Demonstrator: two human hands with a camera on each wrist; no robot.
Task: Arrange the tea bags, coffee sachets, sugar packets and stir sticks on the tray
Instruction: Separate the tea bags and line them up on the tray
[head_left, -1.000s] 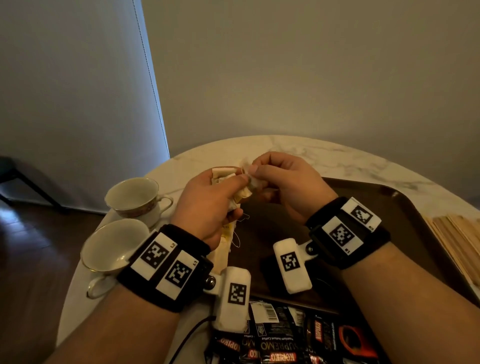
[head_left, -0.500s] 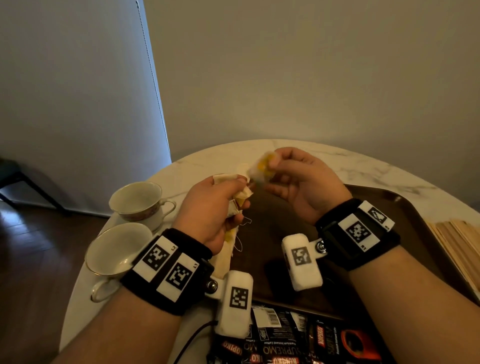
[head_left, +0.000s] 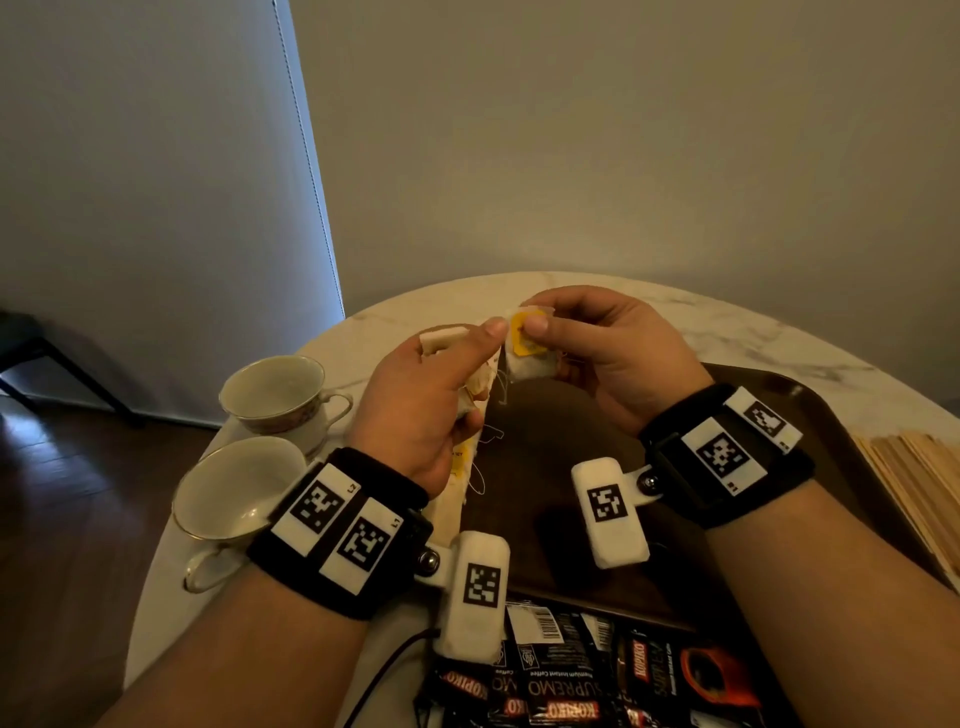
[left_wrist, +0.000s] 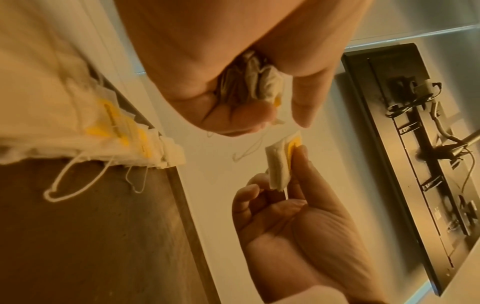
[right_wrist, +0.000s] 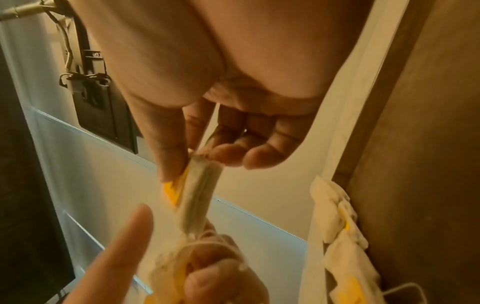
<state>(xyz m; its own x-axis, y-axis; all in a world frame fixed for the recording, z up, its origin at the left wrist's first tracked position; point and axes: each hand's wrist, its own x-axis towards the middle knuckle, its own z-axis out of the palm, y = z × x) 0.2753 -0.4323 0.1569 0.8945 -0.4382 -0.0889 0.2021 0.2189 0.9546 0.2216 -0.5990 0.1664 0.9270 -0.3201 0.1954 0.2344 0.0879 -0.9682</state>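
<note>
A single tea bag (head_left: 529, 349), freshly pulled clear of the bunch (head_left: 475, 387) gripped in the left hand (head_left: 426, 400), hangs pinched in the right hand (head_left: 605, 353) above the tray's (head_left: 810, 415) far left corner, ready for placing

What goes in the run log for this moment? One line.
right hand: pinches single tea bag | left hand: grips tea bag bunch | tray: none placed

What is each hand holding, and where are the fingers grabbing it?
The right hand pinches one tea bag at its yellow tag end, thumb on the tag. The left hand grips a bunch of tea bags around their middle.
</note>
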